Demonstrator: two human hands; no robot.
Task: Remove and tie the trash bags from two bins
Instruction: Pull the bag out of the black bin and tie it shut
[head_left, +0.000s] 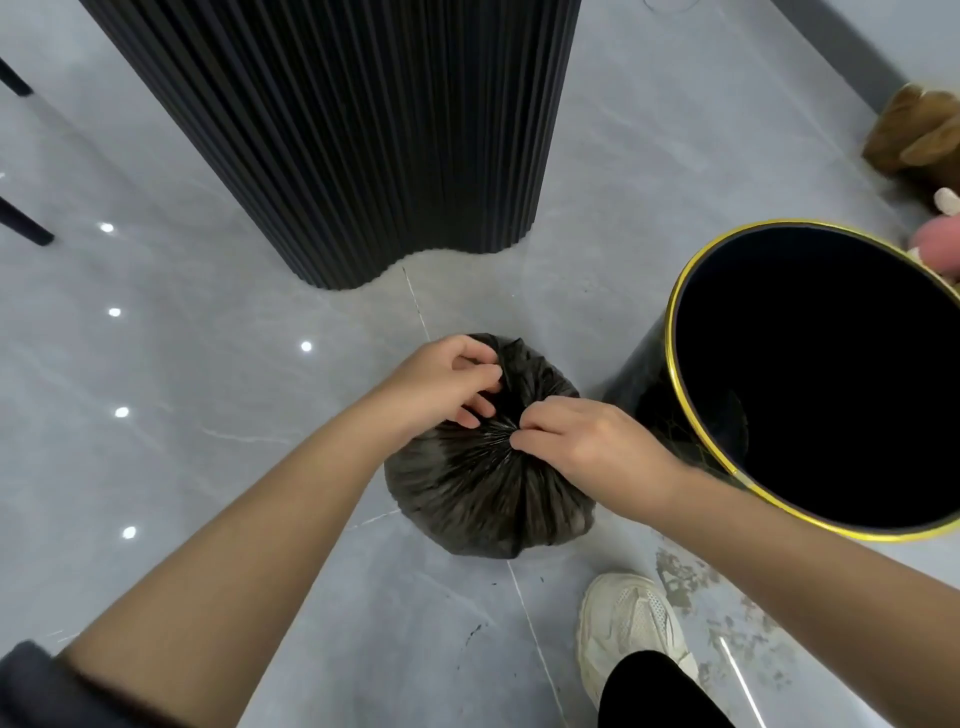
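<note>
Dk grey L sleeve (31, 686), blk trouser leg (660, 693), off-white chunky mesh sneaker (628, 618)

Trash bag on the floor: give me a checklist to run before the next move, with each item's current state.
1. Is the trash bag out of the bin and resting on the floor: ok.
2. Bag mouth gathered to one point: ok, the pleats converge there.
3. Does the left hand grip the loose top of the bag: ok.
4. Does the right hand pinch the gathered neck: ok.
5. Knot finished: cannot tell, hidden under the hands.
6. Second bin dealt with: cannot tell, only one shows.
</note>
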